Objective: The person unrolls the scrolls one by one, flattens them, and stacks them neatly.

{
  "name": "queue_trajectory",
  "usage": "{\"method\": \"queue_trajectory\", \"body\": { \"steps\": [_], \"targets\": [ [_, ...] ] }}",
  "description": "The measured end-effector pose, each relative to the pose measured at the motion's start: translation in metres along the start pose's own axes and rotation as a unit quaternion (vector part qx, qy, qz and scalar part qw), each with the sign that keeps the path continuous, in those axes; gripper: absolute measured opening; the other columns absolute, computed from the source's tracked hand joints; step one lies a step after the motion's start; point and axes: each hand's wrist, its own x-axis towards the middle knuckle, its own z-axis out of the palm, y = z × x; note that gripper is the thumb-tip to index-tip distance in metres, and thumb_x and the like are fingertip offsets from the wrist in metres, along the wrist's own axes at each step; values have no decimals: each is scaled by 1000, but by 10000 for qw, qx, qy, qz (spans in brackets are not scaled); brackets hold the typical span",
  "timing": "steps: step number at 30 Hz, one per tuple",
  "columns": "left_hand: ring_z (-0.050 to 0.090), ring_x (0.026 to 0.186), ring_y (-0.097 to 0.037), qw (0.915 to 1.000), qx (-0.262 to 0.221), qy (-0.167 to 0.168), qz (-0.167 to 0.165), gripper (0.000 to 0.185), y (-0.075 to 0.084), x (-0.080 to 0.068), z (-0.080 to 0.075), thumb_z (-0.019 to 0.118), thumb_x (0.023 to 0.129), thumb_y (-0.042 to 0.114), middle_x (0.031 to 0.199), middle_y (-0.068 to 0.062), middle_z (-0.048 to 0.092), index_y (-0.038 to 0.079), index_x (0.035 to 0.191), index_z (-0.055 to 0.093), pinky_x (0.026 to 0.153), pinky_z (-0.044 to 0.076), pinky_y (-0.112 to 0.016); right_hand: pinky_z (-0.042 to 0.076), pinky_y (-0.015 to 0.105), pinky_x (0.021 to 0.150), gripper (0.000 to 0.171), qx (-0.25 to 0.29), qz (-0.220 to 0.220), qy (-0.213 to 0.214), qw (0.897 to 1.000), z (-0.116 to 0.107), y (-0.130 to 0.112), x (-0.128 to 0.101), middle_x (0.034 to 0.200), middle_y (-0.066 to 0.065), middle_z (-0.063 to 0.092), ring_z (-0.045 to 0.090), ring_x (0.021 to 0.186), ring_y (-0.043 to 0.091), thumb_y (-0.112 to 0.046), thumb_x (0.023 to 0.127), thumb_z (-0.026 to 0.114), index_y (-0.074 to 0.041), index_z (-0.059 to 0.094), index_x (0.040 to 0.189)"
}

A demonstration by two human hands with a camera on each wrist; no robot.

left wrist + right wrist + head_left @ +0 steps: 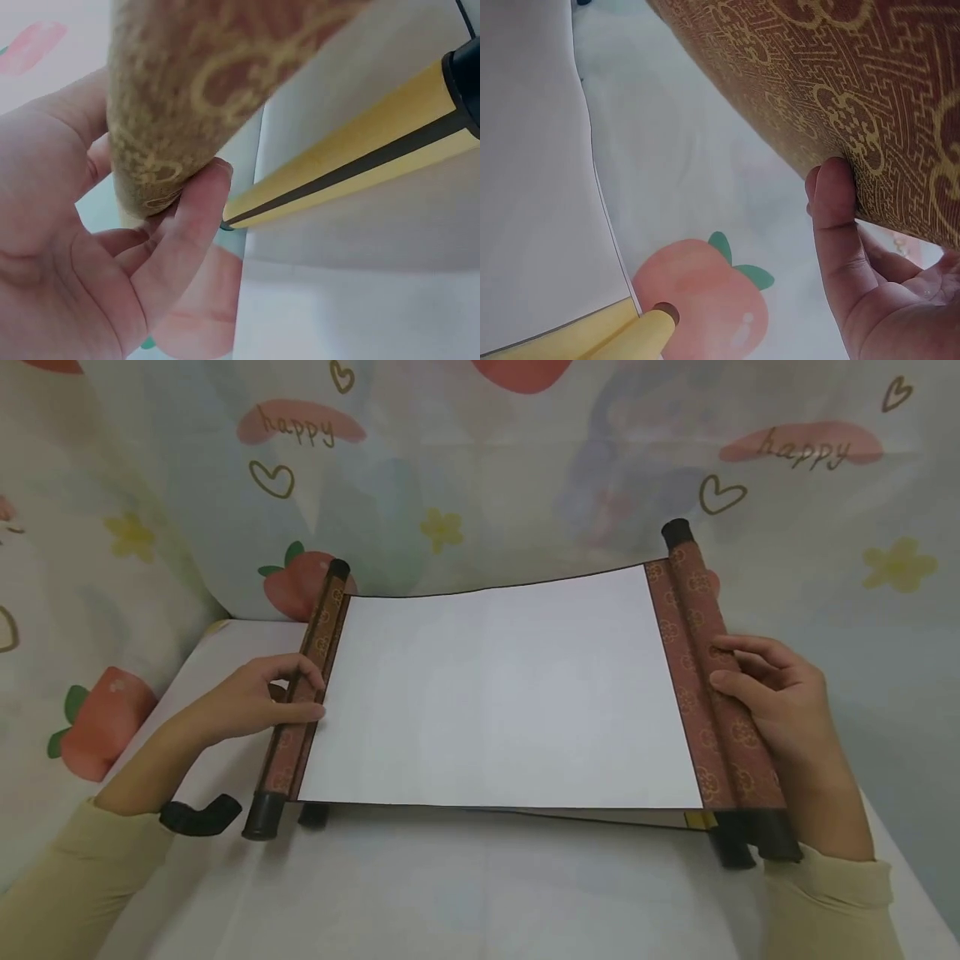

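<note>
A partly unrolled hanging scroll (487,702) with a blank white sheet is held raised, its right end higher than its left. My left hand (240,697) grips its left roller (283,756), thumb in front. On the other side my right hand (787,702) pinches the thicker right roller (723,693) between thumb and fingers. Both rollers have reddish-brown, gold-patterned covering and black end caps. Beneath lies a second scroll, mostly hidden; its yellow roller (352,150) shows in the left wrist view, and its other yellow end (630,337) in the right wrist view.
A white-covered table (480,893) lies under the scrolls. Behind it hangs a printed cloth (510,477) with peaches, hearts and flowers. A black curved piece (201,816) sits at the left cuff.
</note>
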Motion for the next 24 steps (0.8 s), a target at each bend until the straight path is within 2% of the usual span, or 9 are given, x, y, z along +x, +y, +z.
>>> {"method": "queue_trajectory", "body": {
  "steps": [3, 7, 12, 24],
  "targets": [
    [55, 86, -17, 9999, 88, -59, -14, 26, 0, -1, -2, 79, 87, 27, 97, -3, 60, 17, 105, 64, 72, 49, -30, 56, 21, 60, 42, -29, 6, 2, 10000, 0, -1, 0, 110, 2, 67, 68, 83, 9, 1, 90, 70, -3, 62, 130],
    [58, 90, -18, 10000, -69, -54, -5, 23, 0, -4, -5, 76, 89, 18, 105, -5, 60, 13, 107, 62, 74, 51, -29, 56, 21, 59, 42, 58, 27, -8, 10000, 1, 0, 0, 109, 2, 67, 68, 82, 9, 1, 89, 70, -3, 62, 130],
    [63, 84, -22, 9994, -318, -44, -146, 24, -1, -8, -9, 72, 91, 12, 111, -9, 57, 10, 110, 58, 70, 52, -31, 57, 24, 59, 42, 114, 65, -244, 9996, 1, 4, -1, 112, 2, 65, 68, 85, 10, 3, 91, 68, -3, 60, 132],
    [56, 85, -15, 9994, -226, 244, 126, 18, -9, -8, -21, 66, 92, 6, 104, -7, 55, 9, 109, 59, 64, 46, -28, 52, 16, 69, 44, -1112, -69, -804, 9905, -6, 5, 8, 122, -3, 57, 60, 98, 5, 6, 91, 66, -4, 60, 133]
  ]
}}
